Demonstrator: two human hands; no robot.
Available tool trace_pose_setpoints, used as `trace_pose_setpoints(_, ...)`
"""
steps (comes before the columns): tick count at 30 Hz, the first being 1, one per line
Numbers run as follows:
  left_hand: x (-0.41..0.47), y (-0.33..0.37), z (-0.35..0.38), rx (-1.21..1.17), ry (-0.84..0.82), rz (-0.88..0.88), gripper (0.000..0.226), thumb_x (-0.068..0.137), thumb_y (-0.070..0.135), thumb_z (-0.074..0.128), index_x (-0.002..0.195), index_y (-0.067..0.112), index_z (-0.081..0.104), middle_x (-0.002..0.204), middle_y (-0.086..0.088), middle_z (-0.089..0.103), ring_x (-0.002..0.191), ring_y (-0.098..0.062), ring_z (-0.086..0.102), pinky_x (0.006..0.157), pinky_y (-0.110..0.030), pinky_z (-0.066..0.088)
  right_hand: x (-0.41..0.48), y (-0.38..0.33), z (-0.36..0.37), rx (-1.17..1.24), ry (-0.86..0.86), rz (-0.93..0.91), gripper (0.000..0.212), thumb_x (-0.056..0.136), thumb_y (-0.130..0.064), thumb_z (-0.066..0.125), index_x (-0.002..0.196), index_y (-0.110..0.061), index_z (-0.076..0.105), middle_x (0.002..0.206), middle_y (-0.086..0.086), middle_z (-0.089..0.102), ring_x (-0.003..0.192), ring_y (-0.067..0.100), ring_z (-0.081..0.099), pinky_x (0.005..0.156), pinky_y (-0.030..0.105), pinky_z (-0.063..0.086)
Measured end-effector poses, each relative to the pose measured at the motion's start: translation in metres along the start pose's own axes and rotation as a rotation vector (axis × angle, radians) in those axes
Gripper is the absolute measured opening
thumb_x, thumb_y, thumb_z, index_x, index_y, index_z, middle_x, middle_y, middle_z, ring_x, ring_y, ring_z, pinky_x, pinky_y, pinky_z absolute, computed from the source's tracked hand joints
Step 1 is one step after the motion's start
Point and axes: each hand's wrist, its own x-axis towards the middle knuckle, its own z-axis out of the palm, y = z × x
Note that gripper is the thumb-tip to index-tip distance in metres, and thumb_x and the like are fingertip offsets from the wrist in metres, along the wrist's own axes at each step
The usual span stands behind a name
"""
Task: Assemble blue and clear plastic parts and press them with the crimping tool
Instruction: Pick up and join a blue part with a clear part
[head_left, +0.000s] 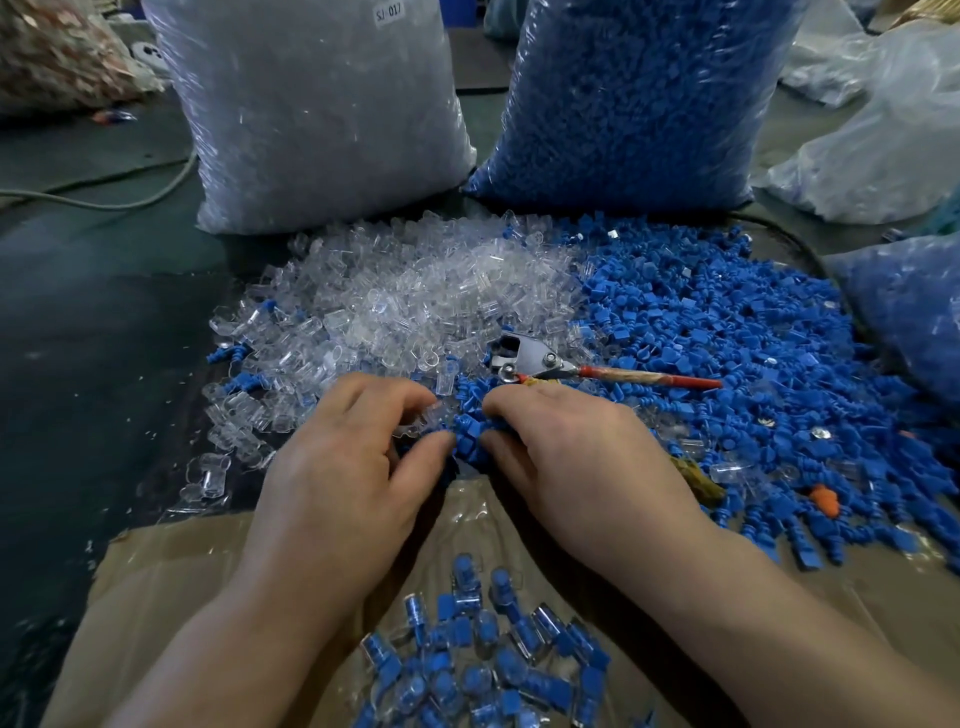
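Centrally, a clear part (418, 422) is pinched by the left hand (337, 457) and a blue part (467, 435) by the right hand (576, 447); the crimping tool (540, 358) is laid just beyond, on the loose parts (727, 322).

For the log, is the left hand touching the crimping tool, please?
Apart: head view shows loose parts between the left hand and the crimping tool.

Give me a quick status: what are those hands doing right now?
Left hand pinches clear part; right hand grips blue part. Crimping tool lies unheld just beyond them. Nothing blocking it.
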Motion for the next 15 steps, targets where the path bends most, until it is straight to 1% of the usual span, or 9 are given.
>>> trace_pose_setpoints(2,-0.0015,-0.0002,-0.0006,-0.074,0.053,-0.036,0.017,0.083,0.051,0.061,0.097,0.043,0.058,0.082,0.021,0.057,0.09,0.009,0.055,0.062,-0.016,0.038,0.0012,0.003,-0.0005,0.045,0.027,0.01,0.017,0.099,-0.04,0.044,0.102,-0.027,0.055,0.094,-0.008,0.061,0.088,0.018,0.057,0.077,0.041,0.047)
trace_pose_setpoints(3,-0.0026,-0.0005,-0.0006,-0.131,0.063,-0.06,0.017,0.081,0.054,0.06,0.094,0.042,0.057,0.079,0.016,0.061,0.085,0.007,0.058,0.058,-0.02,0.043,0.0016,0.0042,-0.0008,0.072,0.037,0.019,0.018,0.1,-0.041,0.043,0.1,-0.027,0.055,0.092,-0.009,0.061,0.087,0.016,0.056,0.077,0.04,0.046)
trace_pose_setpoints(4,-0.0036,-0.0002,-0.0006,-0.203,0.063,-0.089,0.021,0.08,0.058,0.06,0.092,0.041,0.057,0.08,0.014,0.065,0.078,0.002,0.062,0.054,-0.026,0.049,0.0021,0.005,-0.0013,0.103,0.042,0.03,0.02,0.1,-0.043,0.043,0.099,-0.028,0.056,0.089,-0.009,0.061,0.085,0.015,0.056,0.077,0.039,0.045)
trace_pose_setpoints(5,-0.0049,0.0002,-0.0002,-0.283,0.057,-0.121,0.025,0.077,0.061,0.059,0.091,0.04,0.059,0.081,0.015,0.068,0.069,-0.005,0.066,0.05,-0.036,0.056,0.0024,0.0058,-0.0016,0.136,0.046,0.042,0.021,0.099,-0.045,0.042,0.098,-0.029,0.057,0.087,-0.009,0.062,0.083,0.013,0.056,0.076,0.037,0.044)
trace_pose_setpoints(7,-0.0068,0.0018,0.0007,-0.371,0.048,-0.169,0.03,0.074,0.062,0.063,0.089,0.037,0.062,0.075,0.009,0.07,0.058,-0.015,0.068,0.049,-0.047,0.059,0.0025,0.0064,-0.0023,0.215,0.062,0.069,0.022,0.099,-0.045,0.045,0.096,-0.028,0.059,0.08,-0.008,0.062,0.077,0.009,0.055,0.071,0.031,0.041)
trace_pose_setpoints(9,-0.0079,0.0039,0.0013,-0.393,0.041,-0.194,0.033,0.07,0.063,0.065,0.088,0.035,0.063,0.073,0.009,0.07,0.057,-0.015,0.068,0.051,-0.05,0.059,0.0024,0.0065,-0.0034,0.281,0.075,0.092,0.02,0.097,-0.044,0.05,0.093,-0.027,0.06,0.073,-0.008,0.061,0.073,0.007,0.054,0.065,0.026,0.039)
trace_pose_setpoints(12,-0.0079,0.0047,0.002,-0.417,-0.009,-0.224,0.033,0.07,0.064,0.066,0.087,0.036,0.066,0.073,0.011,0.071,0.059,-0.011,0.067,0.052,-0.048,0.06,0.0023,0.0066,-0.0049,0.321,0.063,0.111,0.019,0.094,-0.046,0.055,0.091,-0.029,0.062,0.069,-0.009,0.061,0.075,0.005,0.054,0.066,0.024,0.041)
trace_pose_setpoints(13,-0.0078,0.0042,0.0025,-0.423,-0.017,-0.237,0.028,0.073,0.061,0.07,0.086,0.036,0.067,0.073,0.012,0.071,0.058,-0.009,0.067,0.052,-0.047,0.06,0.0023,0.0065,-0.0054,0.318,0.053,0.109,0.018,0.094,-0.046,0.056,0.092,-0.029,0.063,0.071,-0.01,0.062,0.076,0.004,0.054,0.066,0.024,0.041)
trace_pose_setpoints(15,-0.0068,0.0008,0.0044,-0.456,0.007,-0.253,0.016,0.075,0.042,0.08,0.082,0.034,0.068,0.077,0.013,0.072,0.058,-0.007,0.065,0.052,-0.043,0.058,0.0024,0.0056,-0.006,0.319,0.05,0.103,0.018,0.093,-0.045,0.058,0.097,-0.028,0.064,0.077,-0.009,0.065,0.079,0.005,0.055,0.068,0.024,0.041)
